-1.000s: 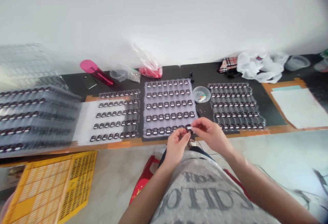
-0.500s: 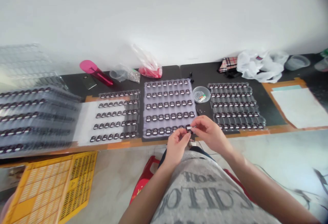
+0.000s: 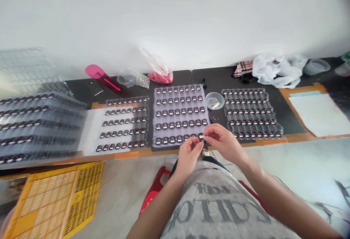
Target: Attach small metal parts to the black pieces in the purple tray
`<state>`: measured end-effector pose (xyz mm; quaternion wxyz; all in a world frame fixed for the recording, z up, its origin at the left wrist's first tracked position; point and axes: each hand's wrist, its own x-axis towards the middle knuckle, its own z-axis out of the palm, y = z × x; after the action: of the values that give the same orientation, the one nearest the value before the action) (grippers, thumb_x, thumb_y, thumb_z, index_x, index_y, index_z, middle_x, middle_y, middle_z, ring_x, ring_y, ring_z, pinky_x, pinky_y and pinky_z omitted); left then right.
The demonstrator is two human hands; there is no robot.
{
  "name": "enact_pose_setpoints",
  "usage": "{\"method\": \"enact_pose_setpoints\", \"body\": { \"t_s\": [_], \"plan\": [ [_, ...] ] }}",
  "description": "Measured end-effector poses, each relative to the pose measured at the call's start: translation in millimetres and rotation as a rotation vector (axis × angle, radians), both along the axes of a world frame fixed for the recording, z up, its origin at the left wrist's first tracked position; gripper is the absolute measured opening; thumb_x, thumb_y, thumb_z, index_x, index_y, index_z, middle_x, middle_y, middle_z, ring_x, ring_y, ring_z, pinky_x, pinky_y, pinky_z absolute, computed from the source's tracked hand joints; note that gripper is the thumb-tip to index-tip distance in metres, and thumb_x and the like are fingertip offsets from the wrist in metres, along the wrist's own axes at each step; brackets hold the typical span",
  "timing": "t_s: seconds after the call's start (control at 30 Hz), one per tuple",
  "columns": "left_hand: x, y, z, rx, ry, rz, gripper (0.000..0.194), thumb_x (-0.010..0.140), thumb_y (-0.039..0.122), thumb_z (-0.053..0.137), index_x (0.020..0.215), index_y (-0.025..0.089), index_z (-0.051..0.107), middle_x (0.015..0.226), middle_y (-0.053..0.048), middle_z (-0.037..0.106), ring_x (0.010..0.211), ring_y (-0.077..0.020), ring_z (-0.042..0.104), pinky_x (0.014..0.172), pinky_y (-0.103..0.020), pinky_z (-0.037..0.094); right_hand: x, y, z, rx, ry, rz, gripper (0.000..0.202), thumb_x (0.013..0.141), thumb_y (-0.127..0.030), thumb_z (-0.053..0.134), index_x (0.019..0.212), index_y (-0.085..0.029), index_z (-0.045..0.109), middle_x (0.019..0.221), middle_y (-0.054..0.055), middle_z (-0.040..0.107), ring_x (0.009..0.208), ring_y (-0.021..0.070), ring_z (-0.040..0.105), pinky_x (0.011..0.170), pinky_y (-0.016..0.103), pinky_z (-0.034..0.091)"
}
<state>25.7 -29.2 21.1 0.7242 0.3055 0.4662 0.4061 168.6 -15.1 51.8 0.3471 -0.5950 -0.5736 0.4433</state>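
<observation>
Both hands meet at the counter's [image 3: 273,104] near edge, left hand [image 3: 188,155] and right hand [image 3: 224,142] with fingers pinching one small black part [image 3: 201,137] at five o'clock of the centre tray [image 3: 153,122], whose pockets all look filled except perhaps that corner.

Three trays of small parts sit side by side on the tabletop [image 3: 276,102]: left tray [image 3: 124,124], middle tray [image 3: 179,115], right tray [image 3: 251,113]. A small bowl [image 3: 214,100] lies between the middle and right trays. Both hands [image 3: 207,146] meet at the middle tray's near edge, with a crate [image 3: 51,199] on the floor to the near left.
</observation>
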Motion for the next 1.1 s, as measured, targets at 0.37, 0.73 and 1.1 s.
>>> {"method": "enact_pose_setpoints", "body": {
  "t_s": [0.37,0.73,1.1],
  "plan": [
    [0.5,-2.4,2.1,0.004,-0.005,0.025,0.02,0.07,0.032,0.065,0.075,0.016,0.057,0.057,0.004,0.048,0.05,-0.006,0.041,0.051,-0.02,0.033,-5.1,-3.5,4.5,0.04,-0.087,-0.007,0.006,0.078,-0.022,0.054,0.08,-0.021,0.059,0.085,0.003,0.059,0.074,0.0144,0.056,0.067,0.027,0.046],
    [-1.9,-4.6,-1.1,-0.001,-0.017,0.016,0.021,0.07,0.033,0.065,0.074,0.015,0.055,0.057,0.005,0.045,0.048,-0.0041,0.035,0.048,-0.018,0.028,-7.0,-5.2,-0.6,0.095,-0.077,-0.011,0.006,0.078,-0.017,0.054,0.08,-0.02,0.058,0.085,0.002,0.058,0.074,0.0129,0.056,0.067,0.025,0.045],
    [-1.5,-4.3,-6.2,-0.005,-0.075,0.01,0.019,0.072,0.031,0.064,0.076,0.015,0.054,0.055,0.006,0.041,0.047,-0.0037,0.032,0.046,-0.019,0.024,-7.7,-8.0,-6.4,0.083,-0.017,-0.042,0.004,0.079,-0.021,0.054,0.08,-0.02,0.057,0.081,0.001,0.057,0.071,0.0125,0.054,0.065,0.025,0.044]
  ]
}}
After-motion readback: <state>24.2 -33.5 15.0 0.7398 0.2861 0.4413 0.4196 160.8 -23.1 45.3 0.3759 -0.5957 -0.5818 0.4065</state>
